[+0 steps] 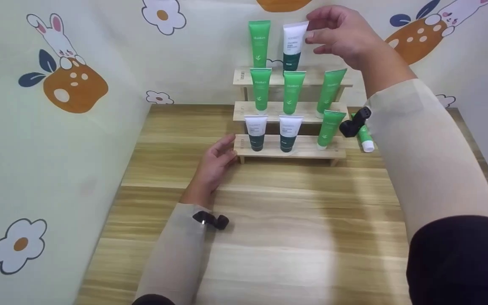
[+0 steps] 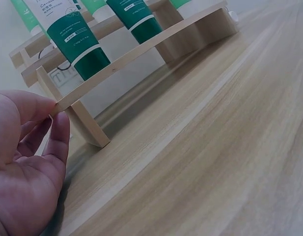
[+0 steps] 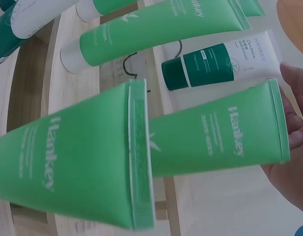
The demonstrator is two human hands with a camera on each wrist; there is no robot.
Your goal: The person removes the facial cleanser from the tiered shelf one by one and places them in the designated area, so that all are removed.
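Wooden tiered rack, its lower-left front corner pinched by the left hand, apparently for steadiness, displays a white-and-green squeeze tube beside the right hand, fingers parted.

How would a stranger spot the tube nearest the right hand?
Find the three-tiered wooden stand and look at its top tier. There, beside the right hand, stands a white tube with a dark green lower part. That two-colour body sets it apart from the bright green tube beside it.
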